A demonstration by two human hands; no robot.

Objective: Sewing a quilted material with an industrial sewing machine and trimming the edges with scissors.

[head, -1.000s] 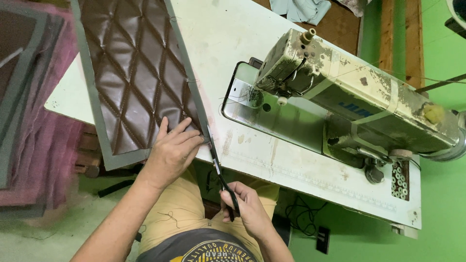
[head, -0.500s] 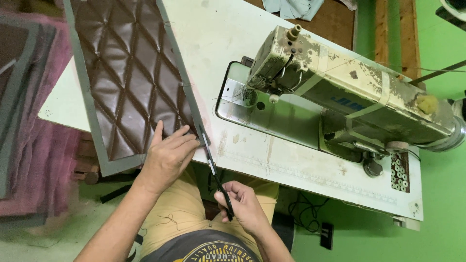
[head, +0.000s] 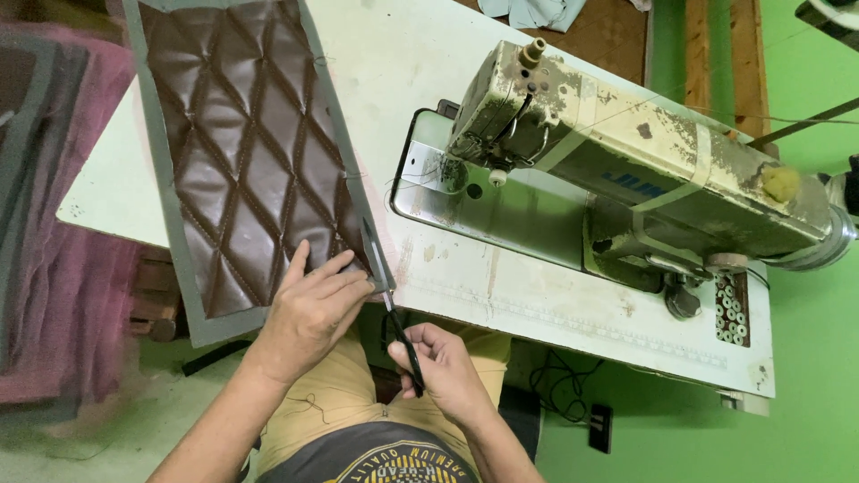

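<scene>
- At the far left edge a pile of dark and pinkish fabric is seen, hanging well below table level.
- Just right of it, the brown quilted panel is laid flat on the white table, its diamond stitching up and a grey border all round; its near end overhangs the table's front edge.
- The left hand is pressed flat on the panel's near right corner, fingers spread and pointing toward the grey edge; the panel is pinned down rather than gripped.
- Right beside those fingertips, the scissors are set along the panel's right grey border, blades pointed away from the person and running up the edge; whether the blades are parted or closed cannot be told.
- The right hand is curled round the black handles, below the table's front edge and over the yellow shorts. The two hands are near one another but apart.
- Further right, the cream sewing machine is seen, worn and stained, standing on its steel bed plate, well clear of panel and hands.
- At the machine's right end a small tray of bobbins is set in the table.
- Beyond the table's right side, green floor is shown, with a black cable and plug lying below the table.
</scene>
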